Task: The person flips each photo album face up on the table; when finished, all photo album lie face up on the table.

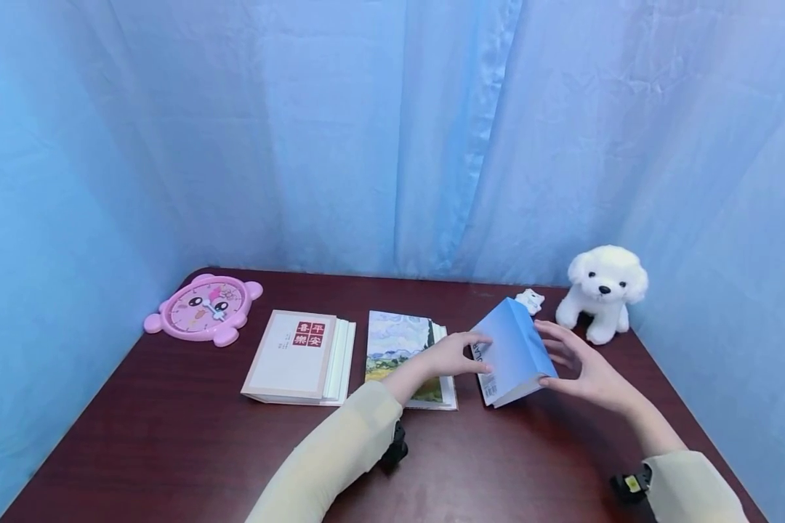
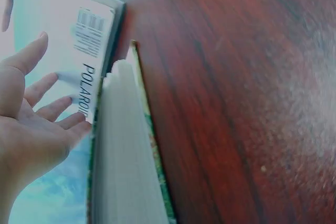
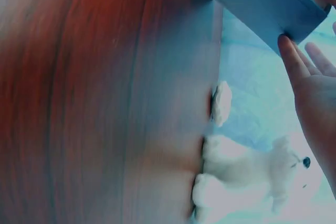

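Note:
A thick blue photo album with black lettering and a barcode stands tilted at the right of the table, its right side raised. My right hand holds it by the raised side, thumb at the near corner and fingers farther back along the blue spine. At the album's left side is my left hand, fingers loosely extended over the cover. In the left wrist view, the cover reads "POLAROI", with the last letter hidden. An album with a landscape painting lies partly beneath my left forearm.
A white album with red character squares lies left of the painted one. The pink bear-shaped clock is at the far left. A white plush dog and a small white figure sit at the back right. Blue curtains surround the table.

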### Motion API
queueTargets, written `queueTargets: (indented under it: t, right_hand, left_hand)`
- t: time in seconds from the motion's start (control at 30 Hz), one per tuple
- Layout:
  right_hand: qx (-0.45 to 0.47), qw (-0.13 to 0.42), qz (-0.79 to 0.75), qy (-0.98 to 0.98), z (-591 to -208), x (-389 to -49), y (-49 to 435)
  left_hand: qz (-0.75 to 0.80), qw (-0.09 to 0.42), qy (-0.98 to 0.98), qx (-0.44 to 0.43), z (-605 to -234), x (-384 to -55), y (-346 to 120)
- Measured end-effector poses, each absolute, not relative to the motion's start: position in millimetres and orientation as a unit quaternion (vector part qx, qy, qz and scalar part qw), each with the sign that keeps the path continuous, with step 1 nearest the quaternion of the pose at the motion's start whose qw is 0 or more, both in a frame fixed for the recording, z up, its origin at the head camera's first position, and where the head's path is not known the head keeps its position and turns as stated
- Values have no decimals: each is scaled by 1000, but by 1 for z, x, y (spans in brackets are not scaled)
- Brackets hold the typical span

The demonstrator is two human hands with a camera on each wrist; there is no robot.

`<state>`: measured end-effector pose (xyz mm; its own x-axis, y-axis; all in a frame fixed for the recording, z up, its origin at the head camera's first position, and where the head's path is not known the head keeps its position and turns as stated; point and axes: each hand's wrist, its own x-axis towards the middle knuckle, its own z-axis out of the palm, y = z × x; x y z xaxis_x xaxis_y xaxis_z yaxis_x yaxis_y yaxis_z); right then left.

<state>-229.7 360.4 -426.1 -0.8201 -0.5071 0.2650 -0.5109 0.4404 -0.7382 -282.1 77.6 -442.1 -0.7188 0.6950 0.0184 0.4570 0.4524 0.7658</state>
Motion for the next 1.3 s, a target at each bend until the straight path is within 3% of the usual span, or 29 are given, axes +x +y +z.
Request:
queueTargets:
  t: [0.17,0.5,0.67,1.03,1.3]
  right_hand:
    - [293,-4,467,-834,-426,-229,353]
    - [263,-34,535,-802,-433,-229,334]
    - [259,-41,549,-793,-437,-232,328]
    - [295,4,525,-798,-430,-231,309]
    - [325,44,507,-797,-408,-220,296]
  left_hand:
    - [444,149,816,339,-434,-279,77]
    - [560,192,753,289,-424,-278,75]
    - [564,182,750,295,-425,-278,70]
    - [610,169,714,300,-422,-277,64]
    - [612,118,720,304,-417,-276,67]
